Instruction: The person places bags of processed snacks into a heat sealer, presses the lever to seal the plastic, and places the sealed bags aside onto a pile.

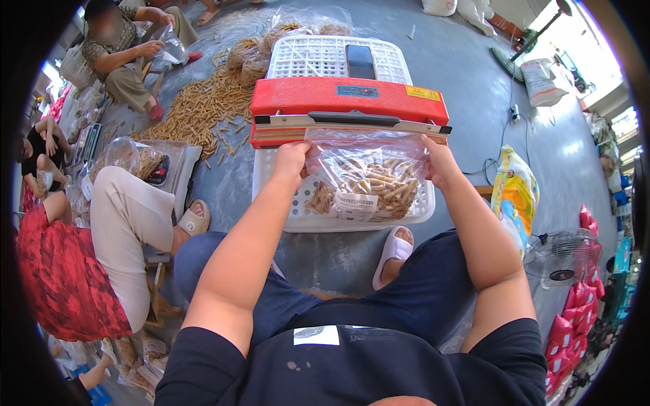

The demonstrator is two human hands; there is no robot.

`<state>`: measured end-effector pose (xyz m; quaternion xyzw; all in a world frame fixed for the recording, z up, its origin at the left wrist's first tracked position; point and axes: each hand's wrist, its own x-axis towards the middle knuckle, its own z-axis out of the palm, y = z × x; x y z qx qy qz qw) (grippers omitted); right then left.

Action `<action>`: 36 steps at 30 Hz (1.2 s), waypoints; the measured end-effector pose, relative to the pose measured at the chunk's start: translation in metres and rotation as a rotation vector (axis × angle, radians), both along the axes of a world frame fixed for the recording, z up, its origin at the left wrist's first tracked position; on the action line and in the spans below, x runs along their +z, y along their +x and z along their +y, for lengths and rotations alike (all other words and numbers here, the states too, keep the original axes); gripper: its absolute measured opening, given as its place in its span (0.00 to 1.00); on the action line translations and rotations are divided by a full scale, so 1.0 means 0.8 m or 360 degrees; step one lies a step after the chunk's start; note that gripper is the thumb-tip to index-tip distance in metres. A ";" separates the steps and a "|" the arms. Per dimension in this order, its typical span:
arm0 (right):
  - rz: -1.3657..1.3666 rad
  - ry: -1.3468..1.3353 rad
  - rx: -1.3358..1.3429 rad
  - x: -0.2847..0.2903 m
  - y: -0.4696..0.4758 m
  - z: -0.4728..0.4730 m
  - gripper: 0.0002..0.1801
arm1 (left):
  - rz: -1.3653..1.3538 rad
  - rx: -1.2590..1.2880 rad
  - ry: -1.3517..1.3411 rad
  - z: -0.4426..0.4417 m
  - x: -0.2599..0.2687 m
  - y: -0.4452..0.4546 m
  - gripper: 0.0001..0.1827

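Note:
A clear plastic bag of short brown dried sticks (378, 177) with a printed label lies on a white perforated plastic crate (424, 215). My left hand (294, 162) grips its upper left corner, and my right hand (437, 161) grips the upper right corner. Between them the bag's open edge is stretched flat at the jaw of a red bag heat sealer (299, 96). The sealer's metal bar with a black handle (355, 119) sits just above the bag's mouth. Behind the sealer, a phone (360, 62) lies on the white crate.
Loose brown sticks (203, 109) are heaped on the floor at the back left, beside filled bags. A co-worker (124, 56) sits beyond, holding a clear bag; others sit at the left. At the right are a yellow bag (513, 188), a fan (561, 259), a cable and pink packages (563, 330).

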<state>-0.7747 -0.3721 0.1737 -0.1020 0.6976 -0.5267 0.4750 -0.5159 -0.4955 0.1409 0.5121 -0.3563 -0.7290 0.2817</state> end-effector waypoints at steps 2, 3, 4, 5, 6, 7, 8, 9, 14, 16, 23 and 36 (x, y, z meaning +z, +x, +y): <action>0.0148 0.0109 0.0072 0.017 0.006 -0.001 0.14 | 0.0019 0.0057 -0.0002 0.001 0.001 -0.004 0.08; 0.0218 0.0164 0.0106 0.021 0.009 -0.002 0.15 | 0.0028 0.0081 0.0002 0.001 0.001 -0.004 0.07; 0.0229 0.0141 0.0078 0.021 0.013 -0.003 0.13 | 0.0037 0.0104 0.0006 0.001 0.002 -0.004 0.07; 0.0248 0.0112 0.0100 0.012 0.010 -0.003 0.11 | 0.0047 0.0128 0.0009 0.002 0.002 -0.004 0.07; 0.0269 0.0081 0.0114 -0.001 0.000 -0.002 0.11 | 0.0045 0.0122 0.0021 0.002 0.005 -0.007 0.07; 0.0282 0.0050 0.0134 -0.009 -0.002 -0.001 0.10 | 0.0034 0.0122 0.0034 0.003 0.006 -0.007 0.07; 0.0305 0.0056 0.0093 -0.014 -0.003 0.000 0.09 | 0.0024 0.0121 0.0046 0.005 0.007 -0.008 0.07; 0.0325 0.0063 0.0049 -0.016 -0.001 0.002 0.09 | 0.0006 0.0121 0.0033 0.006 0.007 -0.008 0.07; 0.0263 -0.0243 -0.0136 -0.056 -0.006 0.006 0.10 | -0.0004 0.0135 -0.0011 0.010 0.000 -0.012 0.07; 0.0283 -0.0284 -0.0216 -0.057 0.002 0.002 0.10 | -0.0013 0.0171 -0.0036 0.009 -0.001 -0.014 0.09; 0.0175 -0.0316 -0.0339 -0.056 0.001 0.002 0.11 | -0.0009 0.0183 -0.0006 0.010 -0.001 -0.018 0.09; 0.2547 -0.0179 0.0561 0.071 0.050 -0.034 0.19 | 0.0038 0.0224 -0.0089 0.003 -0.015 -0.017 0.09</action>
